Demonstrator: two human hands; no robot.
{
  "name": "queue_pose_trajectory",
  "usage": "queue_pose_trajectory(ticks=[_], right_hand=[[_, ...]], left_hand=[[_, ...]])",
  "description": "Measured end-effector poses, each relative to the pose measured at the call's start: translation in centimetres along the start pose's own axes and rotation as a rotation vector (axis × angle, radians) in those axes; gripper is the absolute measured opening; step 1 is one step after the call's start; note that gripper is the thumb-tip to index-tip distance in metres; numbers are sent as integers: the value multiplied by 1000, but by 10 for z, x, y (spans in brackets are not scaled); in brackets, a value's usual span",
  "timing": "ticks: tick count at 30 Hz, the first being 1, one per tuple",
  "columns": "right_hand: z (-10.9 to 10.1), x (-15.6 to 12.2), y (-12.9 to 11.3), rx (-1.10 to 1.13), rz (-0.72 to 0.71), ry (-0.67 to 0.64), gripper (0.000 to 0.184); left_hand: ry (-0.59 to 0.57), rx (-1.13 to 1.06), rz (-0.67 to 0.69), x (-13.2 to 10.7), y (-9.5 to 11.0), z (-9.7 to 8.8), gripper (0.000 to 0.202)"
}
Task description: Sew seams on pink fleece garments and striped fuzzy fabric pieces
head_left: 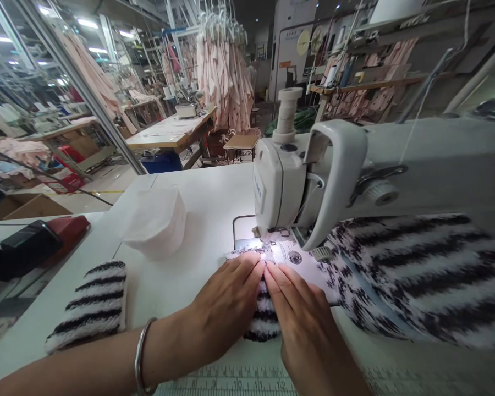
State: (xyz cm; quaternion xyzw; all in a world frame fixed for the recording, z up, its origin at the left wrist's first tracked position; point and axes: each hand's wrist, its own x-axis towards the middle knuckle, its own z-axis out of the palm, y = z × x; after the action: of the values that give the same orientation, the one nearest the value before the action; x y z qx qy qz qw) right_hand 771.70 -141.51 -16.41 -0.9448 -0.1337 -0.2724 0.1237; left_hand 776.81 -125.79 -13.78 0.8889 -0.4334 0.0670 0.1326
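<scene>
Just in front of the needle area of a sewing machine [281, 181], my left hand [231, 300] presses its bunched fingertips on a black-and-white striped plush fabric piece [263, 324]. My right hand [299, 305] meets it from the other side, fingers together on the same piece. The fingertips nearly touch under the machine's light, and the hands cover much of the fabric. A second striped plush piece [97, 300] lies on the table left of my left forearm. To the right of my right hand rests a larger striped plush fabric [429, 275], folded over, with a pale blue edge.
A stack of white fabric pieces [154, 223] stands on the white table [206, 198], left of the machine. Along the front edge runs a ruler strip [226, 385]. A dark phone-like object [31, 245] sits far left. Behind, pink garments [223, 77] hang by another worktable [177, 129].
</scene>
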Motion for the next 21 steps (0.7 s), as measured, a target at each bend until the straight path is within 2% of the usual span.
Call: queue_pose_trajectory(ticks=[5,9,12,16,18,21], right_hand=[[1,1,1,-28,-66,1,50],[5,0,1,6,5,-8,56],[-5,-3,13,85,-31,-88,61],[-37,-16,30,175,-115,-109,61],[-47,-27,26,167,-141,-105,58],[-46,-42,5,101,-120,-110,54]], left_hand=[[51,14,3,3,-1,3,44],[105,23,33,7,0,1,40],[104,26,88,4,1,-15,35],[125,-82,62,-7,3,-48,30],[90,-148,59,-12,3,-57,27],[-39,-210,150,-15,2,-54,26]])
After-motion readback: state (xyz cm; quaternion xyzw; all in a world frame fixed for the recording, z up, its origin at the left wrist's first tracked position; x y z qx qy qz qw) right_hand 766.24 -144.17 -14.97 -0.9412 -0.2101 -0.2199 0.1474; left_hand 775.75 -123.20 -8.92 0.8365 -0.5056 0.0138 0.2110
